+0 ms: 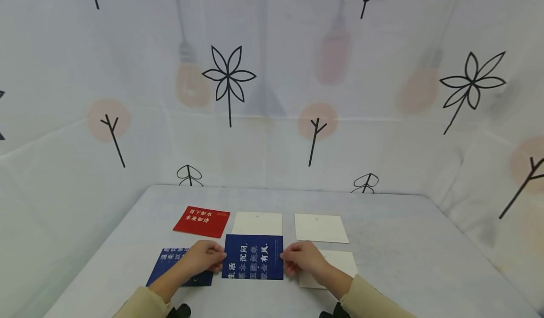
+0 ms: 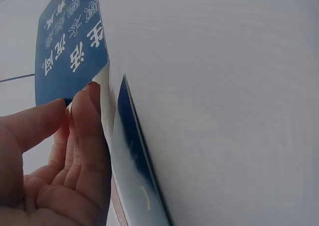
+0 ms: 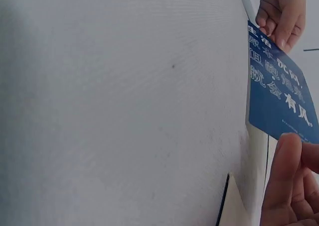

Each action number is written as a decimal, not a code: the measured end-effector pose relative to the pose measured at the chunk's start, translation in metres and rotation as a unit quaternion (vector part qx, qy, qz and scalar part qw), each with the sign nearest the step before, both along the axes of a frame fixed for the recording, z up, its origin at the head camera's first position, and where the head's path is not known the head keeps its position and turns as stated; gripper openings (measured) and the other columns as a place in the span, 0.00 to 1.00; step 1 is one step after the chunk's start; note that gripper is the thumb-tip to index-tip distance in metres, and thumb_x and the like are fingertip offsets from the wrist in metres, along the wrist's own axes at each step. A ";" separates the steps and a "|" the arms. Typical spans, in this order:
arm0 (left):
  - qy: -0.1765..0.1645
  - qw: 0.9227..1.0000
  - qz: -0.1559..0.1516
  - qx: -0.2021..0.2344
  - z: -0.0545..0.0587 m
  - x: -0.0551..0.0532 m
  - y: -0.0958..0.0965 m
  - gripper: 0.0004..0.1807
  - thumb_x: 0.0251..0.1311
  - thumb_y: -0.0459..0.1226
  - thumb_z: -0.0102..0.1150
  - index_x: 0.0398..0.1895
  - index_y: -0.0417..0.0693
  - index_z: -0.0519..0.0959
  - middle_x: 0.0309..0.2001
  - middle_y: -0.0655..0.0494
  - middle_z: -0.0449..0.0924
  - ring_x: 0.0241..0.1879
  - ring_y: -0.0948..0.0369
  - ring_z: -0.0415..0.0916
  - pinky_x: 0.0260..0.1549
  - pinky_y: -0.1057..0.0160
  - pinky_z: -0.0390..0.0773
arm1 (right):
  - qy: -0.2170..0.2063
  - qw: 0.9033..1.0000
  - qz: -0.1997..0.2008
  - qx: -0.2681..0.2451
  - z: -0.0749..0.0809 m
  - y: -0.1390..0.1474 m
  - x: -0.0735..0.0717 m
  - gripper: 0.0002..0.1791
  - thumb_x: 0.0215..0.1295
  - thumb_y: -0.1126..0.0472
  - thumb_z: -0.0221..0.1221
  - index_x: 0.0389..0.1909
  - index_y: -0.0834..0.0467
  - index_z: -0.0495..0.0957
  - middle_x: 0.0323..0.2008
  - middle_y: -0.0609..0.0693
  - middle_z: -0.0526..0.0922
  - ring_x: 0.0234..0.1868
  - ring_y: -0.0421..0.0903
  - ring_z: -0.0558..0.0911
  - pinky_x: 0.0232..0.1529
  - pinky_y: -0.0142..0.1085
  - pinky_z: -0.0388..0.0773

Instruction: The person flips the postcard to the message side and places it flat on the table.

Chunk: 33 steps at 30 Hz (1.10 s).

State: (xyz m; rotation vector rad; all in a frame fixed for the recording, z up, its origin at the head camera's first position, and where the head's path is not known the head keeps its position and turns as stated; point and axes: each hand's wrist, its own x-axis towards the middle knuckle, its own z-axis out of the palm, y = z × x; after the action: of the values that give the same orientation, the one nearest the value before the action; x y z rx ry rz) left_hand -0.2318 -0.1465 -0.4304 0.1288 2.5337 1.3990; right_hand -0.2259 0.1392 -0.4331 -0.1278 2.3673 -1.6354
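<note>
Blue rectangular white-lettered card (image 1: 253,257), pinched by left grip (image 1: 206,257) and right grip (image 1: 305,258).
Held at opposite edges, probably to leave the face uncovered.

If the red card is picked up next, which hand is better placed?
Likely the left hand: it is nearer the red card; the right hand is across the held card. Both pinch that card, so the left must let go first.

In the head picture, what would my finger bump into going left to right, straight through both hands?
Leftmost blue card, left hand, held blue card, right hand, cream card.
</note>
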 end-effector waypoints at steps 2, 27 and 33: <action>-0.003 1.000 0.006 0.008 0.001 0.000 0.000 0.10 0.59 0.37 0.61 0.36 0.36 0.77 0.24 0.52 0.77 0.24 0.60 0.77 0.30 0.63 0.81 | -0.008 1.000 0.005 -0.023 0.002 0.000 0.000 0.08 0.60 0.62 0.59 0.31 0.65 0.79 0.20 0.50 0.79 0.19 0.41 0.78 0.24 0.34 0.79; -0.032 0.998 0.037 0.028 0.007 -0.002 -0.005 0.14 0.57 0.40 0.62 0.39 0.37 0.79 0.31 0.52 0.81 0.31 0.59 0.77 0.37 0.60 0.80 | -0.012 0.988 -0.010 -0.154 0.008 0.005 0.000 0.11 0.61 0.64 0.56 0.36 0.72 0.77 0.26 0.57 0.83 0.25 0.45 0.83 0.30 0.36 0.81; -0.049 0.996 0.041 0.059 0.006 -0.003 -0.008 0.15 0.57 0.39 0.62 0.41 0.35 0.79 0.33 0.50 0.82 0.32 0.58 0.79 0.37 0.61 0.80 | -0.007 0.987 -0.021 -0.159 0.009 0.005 0.001 0.13 0.63 0.65 0.53 0.38 0.74 0.77 0.28 0.59 0.83 0.26 0.46 0.84 0.30 0.36 0.81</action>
State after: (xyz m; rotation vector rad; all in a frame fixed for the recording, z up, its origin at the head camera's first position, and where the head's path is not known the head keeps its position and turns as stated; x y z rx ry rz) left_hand -0.2350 -0.1547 -0.4244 -0.0218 2.4014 1.5469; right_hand -0.2251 0.1444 -0.4244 -0.1251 2.0933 -2.0168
